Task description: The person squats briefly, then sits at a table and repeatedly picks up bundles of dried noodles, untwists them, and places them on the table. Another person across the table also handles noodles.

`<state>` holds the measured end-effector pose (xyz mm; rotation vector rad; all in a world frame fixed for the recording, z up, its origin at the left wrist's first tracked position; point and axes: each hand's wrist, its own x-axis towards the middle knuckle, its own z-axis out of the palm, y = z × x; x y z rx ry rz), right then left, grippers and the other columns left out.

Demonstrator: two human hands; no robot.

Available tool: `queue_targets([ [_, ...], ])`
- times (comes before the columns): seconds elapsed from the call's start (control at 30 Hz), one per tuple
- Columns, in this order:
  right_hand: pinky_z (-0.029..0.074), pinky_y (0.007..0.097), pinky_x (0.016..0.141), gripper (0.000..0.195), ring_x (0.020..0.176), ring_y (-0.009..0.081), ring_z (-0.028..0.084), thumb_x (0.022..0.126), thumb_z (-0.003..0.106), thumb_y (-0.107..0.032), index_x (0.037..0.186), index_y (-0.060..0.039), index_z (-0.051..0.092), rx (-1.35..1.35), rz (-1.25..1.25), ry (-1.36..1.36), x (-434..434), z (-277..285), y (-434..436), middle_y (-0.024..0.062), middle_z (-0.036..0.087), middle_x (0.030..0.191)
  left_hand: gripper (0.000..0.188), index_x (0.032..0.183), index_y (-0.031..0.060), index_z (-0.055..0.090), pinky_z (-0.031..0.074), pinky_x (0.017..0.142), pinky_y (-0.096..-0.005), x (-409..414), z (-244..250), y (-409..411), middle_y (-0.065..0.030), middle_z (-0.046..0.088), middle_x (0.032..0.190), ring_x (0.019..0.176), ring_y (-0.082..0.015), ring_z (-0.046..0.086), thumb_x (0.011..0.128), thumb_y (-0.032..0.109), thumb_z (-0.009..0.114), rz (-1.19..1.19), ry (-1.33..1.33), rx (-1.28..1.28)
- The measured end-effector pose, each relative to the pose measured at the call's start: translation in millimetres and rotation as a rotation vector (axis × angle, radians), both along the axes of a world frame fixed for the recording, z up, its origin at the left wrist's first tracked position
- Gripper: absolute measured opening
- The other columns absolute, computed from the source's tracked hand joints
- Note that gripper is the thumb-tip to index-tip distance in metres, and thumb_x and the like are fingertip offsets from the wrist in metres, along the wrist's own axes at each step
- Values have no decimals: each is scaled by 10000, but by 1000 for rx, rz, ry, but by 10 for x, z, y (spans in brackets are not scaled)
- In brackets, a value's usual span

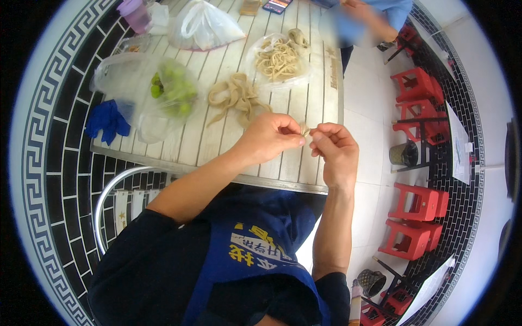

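My left hand (271,136) and my right hand (334,146) meet above the near right part of the slatted table. Between their fingertips is a small piece of a pale tan strip (305,130), pinched from both sides; what it is made of I cannot tell. A loose heap of flat tan strips (236,98) lies on the slats just beyond my left hand. Farther back, a clear plastic bag (251,61) lies spread under a pile of thinner tan strips (277,61), with a small rolled bundle (298,37) at its upper right.
On the table (191,157) stand a tied white plastic bag (208,28), a clear bag with green produce (175,87), a crumpled blue cloth or glove (107,122), a purple cup (134,16) and a phone (277,5). Another person's hands (367,18) are at the far right corner. Red stools (414,203) line the right.
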<state>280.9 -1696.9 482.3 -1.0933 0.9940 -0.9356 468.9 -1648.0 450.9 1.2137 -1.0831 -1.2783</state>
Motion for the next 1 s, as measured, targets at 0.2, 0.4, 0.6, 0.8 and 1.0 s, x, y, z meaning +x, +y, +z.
queue_targets([
  [0.2,556,273,693,240,836,129,680,903,751,31,1132,25,681,-91,-18,80,63,-60,126,82,733,966,87,978,0,743,523,612,-241,-59,-54,-6,-23,731,862,759,-56,635,914,52,771,9,-84,-71],
  [0.4,590,303,750,306,891,162,720,910,737,18,1210,-14,685,-366,-130,344,95,-163,214,87,746,988,176,985,-13,733,525,499,-263,-62,165,-29,-61,731,877,755,-100,672,949,159,743,-51,51,174],
  [0.6,600,313,782,296,914,169,732,919,729,22,1209,-18,687,-486,-158,392,160,-191,306,100,757,1018,219,954,-5,725,505,476,-261,-52,161,-105,-54,707,835,724,-117,666,937,212,748,-34,115,253],
  [0.8,611,309,784,265,936,166,720,942,697,65,1199,2,671,-317,-201,116,99,-306,226,106,753,1022,176,963,24,706,496,496,-275,-117,73,-126,-50,711,866,747,-126,669,945,199,708,43,231,249],
  [1.0,622,320,771,235,929,179,715,954,667,90,1175,13,641,-167,-340,-106,-19,-303,179,122,743,1027,135,1002,73,695,515,602,-281,-13,50,-206,-49,736,932,816,-157,712,976,202,661,173,600,310],
])
